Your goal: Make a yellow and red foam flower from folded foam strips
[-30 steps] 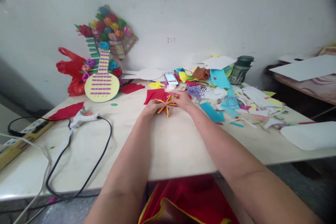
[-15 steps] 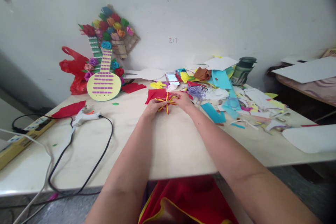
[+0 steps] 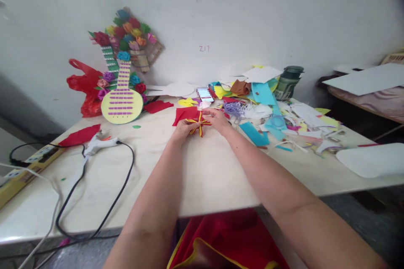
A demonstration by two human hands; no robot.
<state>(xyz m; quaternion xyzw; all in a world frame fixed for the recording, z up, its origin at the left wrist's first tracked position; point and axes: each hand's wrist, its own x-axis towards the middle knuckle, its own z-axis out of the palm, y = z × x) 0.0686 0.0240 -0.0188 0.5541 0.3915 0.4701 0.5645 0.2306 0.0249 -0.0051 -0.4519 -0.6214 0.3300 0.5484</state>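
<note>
Between my two hands is a small red-and-yellow star-shaped paper piece (image 3: 200,129) with several narrow arms. My left hand (image 3: 183,129) pinches it from the left side, fingers closed. From the right, my right hand (image 3: 217,119) has its thumb and fingers closed on another arm of the piece. Just behind lies a red sheet (image 3: 184,114), partly covered by the hands and the star. Both hands rest low over the white table (image 3: 217,176).
A white glue gun (image 3: 101,144) with a black cord lies left, near a power strip (image 3: 34,168). A yellow lute-shaped craft (image 3: 122,107) with paper flowers stands behind. Paper scraps (image 3: 303,117), purple yarn (image 3: 232,109), a phone (image 3: 205,95) and a green bottle (image 3: 288,84) fill the right and back.
The camera view has shifted slightly. Both hands stay on the star-shaped piece with almost the same grip; the right fingers have moved a little.
</note>
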